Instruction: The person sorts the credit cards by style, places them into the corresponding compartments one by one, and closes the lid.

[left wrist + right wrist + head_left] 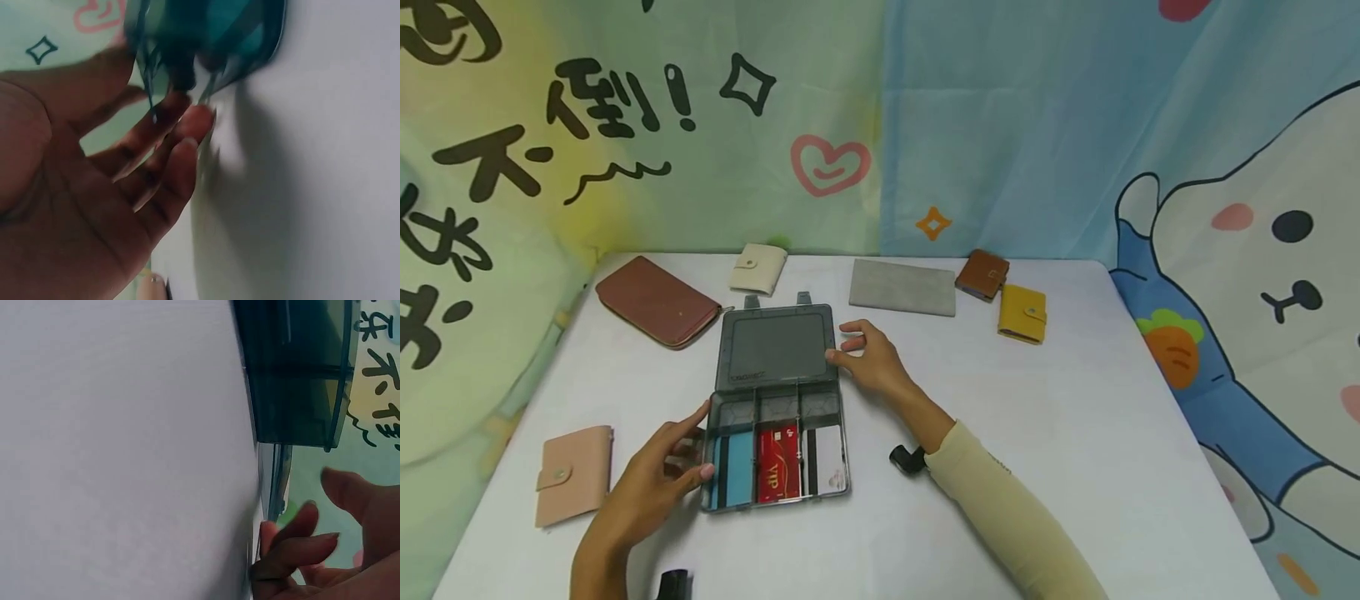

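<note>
A grey translucent plastic storage box (777, 400) lies on the table with its lid (777, 347) folded back toward the far side. Three compartments hold a blue card (740, 468), a red VIP card (778, 463) and a white card (827, 460). At the box's left side, my left hand (651, 475) holds it with thumb and fingers; the left wrist view shows these fingers (181, 169) by the box's lower edge. My right hand (874, 360) is beside the lid's right edge, thumb near it and fingers loosely spread, holding nothing.
A pink wallet (574, 475) lies left of the left hand. Behind are a brown zip wallet (658, 302), a cream wallet (758, 268), a grey wallet (902, 287), a small brown wallet (982, 275) and a yellow wallet (1022, 314). A printed curtain hangs behind the table.
</note>
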Demonstrator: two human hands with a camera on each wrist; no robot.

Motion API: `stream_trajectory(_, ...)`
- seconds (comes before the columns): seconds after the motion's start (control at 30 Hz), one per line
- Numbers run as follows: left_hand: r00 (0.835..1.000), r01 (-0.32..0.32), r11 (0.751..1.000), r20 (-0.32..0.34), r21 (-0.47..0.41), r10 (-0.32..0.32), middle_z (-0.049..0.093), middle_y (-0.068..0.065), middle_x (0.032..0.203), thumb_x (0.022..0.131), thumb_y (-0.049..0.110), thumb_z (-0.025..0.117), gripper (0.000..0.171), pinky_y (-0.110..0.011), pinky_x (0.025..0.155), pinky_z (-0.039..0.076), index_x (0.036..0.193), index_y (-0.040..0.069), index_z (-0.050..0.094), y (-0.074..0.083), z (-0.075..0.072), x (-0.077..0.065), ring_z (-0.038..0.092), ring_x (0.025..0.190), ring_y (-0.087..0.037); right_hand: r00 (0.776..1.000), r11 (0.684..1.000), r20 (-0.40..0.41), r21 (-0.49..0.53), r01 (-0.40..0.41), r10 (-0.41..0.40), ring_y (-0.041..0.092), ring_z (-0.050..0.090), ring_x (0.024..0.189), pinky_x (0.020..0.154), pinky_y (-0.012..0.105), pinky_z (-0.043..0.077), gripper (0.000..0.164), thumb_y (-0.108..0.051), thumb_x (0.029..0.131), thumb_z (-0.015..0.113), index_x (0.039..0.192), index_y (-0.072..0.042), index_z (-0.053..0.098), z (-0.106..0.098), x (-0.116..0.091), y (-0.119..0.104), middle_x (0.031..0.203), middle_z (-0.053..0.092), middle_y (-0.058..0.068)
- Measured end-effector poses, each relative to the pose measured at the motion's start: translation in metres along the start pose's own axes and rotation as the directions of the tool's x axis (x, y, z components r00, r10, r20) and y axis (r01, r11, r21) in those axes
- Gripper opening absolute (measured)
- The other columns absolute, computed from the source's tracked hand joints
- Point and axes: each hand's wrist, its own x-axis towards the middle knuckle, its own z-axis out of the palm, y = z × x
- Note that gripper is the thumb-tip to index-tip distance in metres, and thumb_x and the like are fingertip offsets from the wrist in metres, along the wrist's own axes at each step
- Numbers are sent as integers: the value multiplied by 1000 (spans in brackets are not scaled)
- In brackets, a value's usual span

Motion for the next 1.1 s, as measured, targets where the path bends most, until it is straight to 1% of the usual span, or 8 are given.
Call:
stream_trajectory(0.17, 998, -41, 998, 38, -51, 43, 54, -10, 126, 83, 11, 80, 91, -26, 76, 53, 157, 28, 30, -3, -4, -4, 60, 104, -24, 996, 982, 82, 186, -37, 22, 23, 65, 90, 79, 36, 54, 55, -36, 91, 73, 139, -16, 53, 4, 6, 2, 115, 66, 9)
stream_trajectory(0.33, 998, -49, 997, 24, -56, 50, 55, -10, 124, 81, 9, 81, 92, -26, 75, 52, 157, 25, 33, -4, -1, -4, 61, 101, -24, 992, 914, 116, 395, -91, 48, 14, 58, 66, 58, 26, 44, 50, -36, 95, 67, 139, -16, 53, 3, 5, -3, 112, 65, 7)
stream_trajectory(0.5, 999, -43, 997, 21, -60, 44, 56, -10, 122, 80, 8, 81, 92, -26, 75, 52, 157, 26, 33, -4, 2, -2, 61, 100, -23, 996, 839, 87, 543, -45, -3, 14, 58, 69, 55, 27, 44, 34, -37, 100, 60, 126, -14, 61, -4, -1, -11, 108, 56, 6)
stream_trajectory(0.7, 997, -78, 995, -11, -59, 78, 57, -9, 117, 80, 6, 81, 93, -25, 73, 51, 157, 24, 32, -5, 7, 6, 61, 96, -19, 988, 794, 91, 606, 45, -125, 19, 66, 85, 68, 28, 55, 37, -36, 105, 47, 121, -6, 60, -15, -12, -17, 111, 55, 5)
stream_trajectory(0.8, 996, -84, 995, -25, -62, 82, 57, -9, 117, 82, 7, 79, 90, -24, 73, 50, 157, 24, 32, -6, 8, 8, 61, 94, -15, 982, 795, 101, 603, 69, -162, 20, 68, 87, 72, 28, 56, 50, -47, 104, 43, 120, -3, 61, -20, -19, -14, 110, 60, 7)
stream_trajectory(0.9, 999, -34, 995, -35, -91, 31, 60, -10, 122, 90, 9, 73, 78, -22, 77, 51, 156, 24, 34, -7, 8, 7, 60, 97, -11, 976, 816, 119, 572, 84, -183, 24, 67, 90, 73, 29, 55, 61, -56, 101, 43, 113, -1, 65, -24, -28, -10, 107, 64, 9)
stream_trajectory(1.03, 998, 26, 982, -51, -185, -36, 61, -12, 126, 100, 9, 58, 60, -22, 76, 53, 154, 24, 38, -8, 5, 4, 61, 96, -11, 963, 877, 154, 464, 128, -222, 36, 64, 90, 74, 33, 55, 50, -47, 104, 46, 108, -1, 68, -29, -42, -4, 104, 70, 14)
stream_trajectory(1.1, 998, 16, 974, -56, -225, -30, 62, -13, 127, 103, 10, 53, 55, -23, 74, 53, 154, 23, 39, -8, 4, 3, 63, 96, -12, 953, 910, 170, 379, 170, -249, 38, 64, 89, 74, 36, 55, 40, -38, 105, 49, 109, -2, 67, -30, -50, 0, 102, 72, 15)
